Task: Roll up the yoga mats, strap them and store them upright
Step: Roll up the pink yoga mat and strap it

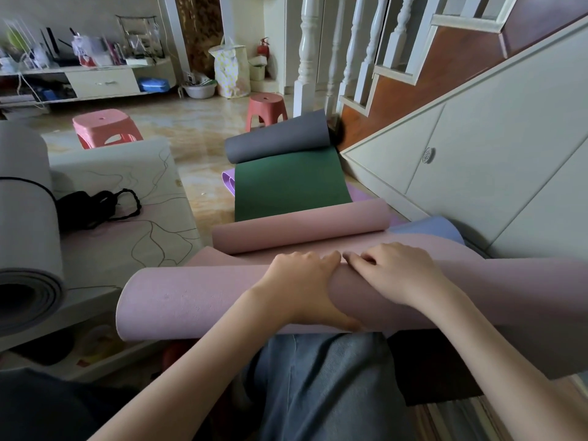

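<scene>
A pink yoga mat lies across my lap, rolled into a thick tube, and its far end curls up on the floor ahead. My left hand wraps over the top of the roll, thumb underneath. My right hand grips the roll beside it, fingers curled onto the mat's surface. Beyond lie a green mat with a grey curled end, a blue mat edge and a purple one. A rolled grey mat with a black strap round it lies at left.
Black straps lie on a pale patterned mat at left. Two pink stools stand on the floor. White cabinet doors under a staircase run along the right. A cluttered shelf unit is at the back.
</scene>
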Available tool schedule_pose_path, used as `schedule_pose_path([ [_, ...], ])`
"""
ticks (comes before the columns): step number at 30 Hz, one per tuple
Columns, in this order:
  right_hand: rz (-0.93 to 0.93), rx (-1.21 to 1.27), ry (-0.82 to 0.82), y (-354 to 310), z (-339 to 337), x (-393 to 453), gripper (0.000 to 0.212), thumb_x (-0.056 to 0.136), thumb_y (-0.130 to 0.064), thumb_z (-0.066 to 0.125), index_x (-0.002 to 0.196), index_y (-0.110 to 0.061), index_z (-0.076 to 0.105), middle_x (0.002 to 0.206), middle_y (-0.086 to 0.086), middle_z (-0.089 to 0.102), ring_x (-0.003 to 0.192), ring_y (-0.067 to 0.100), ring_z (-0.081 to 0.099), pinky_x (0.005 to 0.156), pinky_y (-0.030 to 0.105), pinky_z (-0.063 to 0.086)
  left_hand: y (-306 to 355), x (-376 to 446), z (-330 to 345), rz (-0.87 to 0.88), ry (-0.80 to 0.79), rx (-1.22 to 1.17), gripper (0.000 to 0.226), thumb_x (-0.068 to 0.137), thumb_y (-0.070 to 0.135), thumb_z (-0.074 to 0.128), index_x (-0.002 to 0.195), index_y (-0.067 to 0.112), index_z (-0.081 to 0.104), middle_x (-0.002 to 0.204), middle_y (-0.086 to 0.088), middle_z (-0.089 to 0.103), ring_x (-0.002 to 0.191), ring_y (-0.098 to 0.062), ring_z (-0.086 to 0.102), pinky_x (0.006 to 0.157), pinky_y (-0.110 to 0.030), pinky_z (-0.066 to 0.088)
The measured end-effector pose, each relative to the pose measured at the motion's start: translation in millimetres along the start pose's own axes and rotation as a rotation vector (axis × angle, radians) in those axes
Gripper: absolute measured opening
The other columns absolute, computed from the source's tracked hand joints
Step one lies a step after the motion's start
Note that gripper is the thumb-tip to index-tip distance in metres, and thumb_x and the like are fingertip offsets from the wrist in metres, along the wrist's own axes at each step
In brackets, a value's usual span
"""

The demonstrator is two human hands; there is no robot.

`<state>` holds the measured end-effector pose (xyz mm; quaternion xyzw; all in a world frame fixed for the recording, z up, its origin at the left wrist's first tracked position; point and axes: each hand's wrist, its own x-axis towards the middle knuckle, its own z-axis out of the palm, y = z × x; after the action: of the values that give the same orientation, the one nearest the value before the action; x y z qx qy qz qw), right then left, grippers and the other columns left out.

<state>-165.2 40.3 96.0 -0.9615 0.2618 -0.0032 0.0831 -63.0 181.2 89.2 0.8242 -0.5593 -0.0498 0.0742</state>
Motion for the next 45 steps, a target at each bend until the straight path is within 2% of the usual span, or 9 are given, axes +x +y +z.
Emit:
schedule_pose_path([
  [3, 0.036, 0.065, 0.062, -2, -1, 4, 0.048, 0.097, -0.056, 0.032, 0.076, -0.022, 0.058, 0.074, -0.010, 0.055, 0.082, 0.023, 0.053, 0.069, 0.032, 0.033, -2, 9, -6, -0.018, -0.062, 0.000, 0.081, 0.054, 0.088, 0.061, 0.107, 0.028, 0.051, 0.101, 0.006, 0.065, 0.093, -0.022, 0.061, 0.073, -0.033, 0.042],
  [7, 0.010, 0.006, 0.545, 0, 6, 3, 0.041, 0.094, -0.043, 0.037, 0.061, -0.021, 0.045, 0.059, 0.003, 0.058, 0.061, 0.033, 0.058, 0.057, 0.033, 0.033, -10, 30, -18, -0.080, -0.293, -0.158, 0.076, 0.055, 0.087, 0.061, 0.107, 0.032, 0.056, 0.100, 0.008, 0.061, 0.090, -0.019, 0.055, 0.077, -0.034, 0.042],
  [11, -0.069, -0.186, 0.328, -10, 12, -1, 0.081, 0.076, -0.067, 0.000, 0.090, -0.022, 0.066, 0.097, -0.001, 0.070, 0.099, 0.024, 0.062, 0.088, 0.038, 0.037, -29, 46, -17, -0.110, -0.448, -0.375, 0.088, 0.043, 0.089, 0.058, 0.117, 0.042, 0.056, 0.116, 0.017, 0.058, 0.108, -0.014, 0.053, 0.099, -0.038, 0.043],
  [14, -0.062, -0.232, 0.284, -6, 10, 9, 0.091, 0.070, -0.070, -0.010, 0.096, -0.025, 0.065, 0.101, -0.002, 0.069, 0.104, 0.022, 0.061, 0.090, 0.038, 0.036, -34, 48, -14, -0.123, -0.438, -0.430, 0.089, 0.047, 0.087, 0.062, 0.123, 0.041, 0.054, 0.120, 0.018, 0.057, 0.111, -0.012, 0.053, 0.102, -0.038, 0.041],
  [25, -0.076, -0.095, 0.180, 5, 11, 15, 0.053, 0.094, -0.063, 0.021, 0.065, -0.024, 0.041, 0.095, 0.004, 0.070, 0.101, 0.026, 0.060, 0.082, 0.038, 0.033, -9, 27, -13, 0.090, -0.055, 0.145, 0.098, 0.051, 0.075, 0.076, 0.127, 0.024, 0.040, 0.116, 0.004, 0.058, 0.105, -0.023, 0.059, 0.079, -0.035, 0.042],
  [31, -0.117, -0.108, 0.061, 10, 2, 25, 0.073, 0.080, -0.078, 0.004, 0.087, -0.027, 0.056, 0.110, 0.000, 0.066, 0.110, 0.024, 0.056, 0.082, 0.040, 0.037, -21, 48, -30, -0.007, -0.324, -0.105, 0.060, 0.058, 0.063, 0.080, 0.098, 0.033, 0.046, 0.087, 0.015, 0.054, 0.090, -0.018, 0.054, 0.071, -0.031, 0.040],
  [36, -0.022, -0.150, 0.069, -11, -4, 29, 0.065, 0.088, -0.074, 0.013, 0.089, -0.025, 0.055, 0.114, 0.007, 0.065, 0.111, 0.028, 0.056, 0.089, 0.043, 0.036, -37, 63, -40, -0.002, -0.521, -0.359, 0.034, 0.074, 0.042, 0.080, 0.091, 0.043, 0.050, 0.099, 0.025, 0.054, 0.095, 0.003, 0.049, 0.078, -0.011, 0.035],
  [39, -0.012, -0.136, 0.001, -8, -9, 38, 0.067, 0.089, -0.074, 0.016, 0.092, -0.023, 0.059, 0.112, 0.006, 0.066, 0.108, 0.027, 0.058, 0.081, 0.039, 0.035, -41, 69, -33, -0.002, -0.508, -0.334, 0.059, 0.058, 0.062, 0.080, 0.110, 0.049, 0.054, 0.119, 0.022, 0.056, 0.116, -0.007, 0.050, 0.104, -0.031, 0.037],
  [45, 0.075, -0.069, -0.039, 4, -6, 49, 0.067, 0.091, -0.070, 0.019, 0.093, -0.019, 0.062, 0.110, 0.006, 0.067, 0.105, 0.027, 0.059, 0.078, 0.036, 0.040, -27, 46, -17, 0.029, -0.151, 0.248, 0.109, 0.050, 0.068, 0.081, 0.136, 0.024, 0.031, 0.133, -0.002, 0.047, 0.122, -0.026, 0.045, 0.099, -0.046, 0.037],
])
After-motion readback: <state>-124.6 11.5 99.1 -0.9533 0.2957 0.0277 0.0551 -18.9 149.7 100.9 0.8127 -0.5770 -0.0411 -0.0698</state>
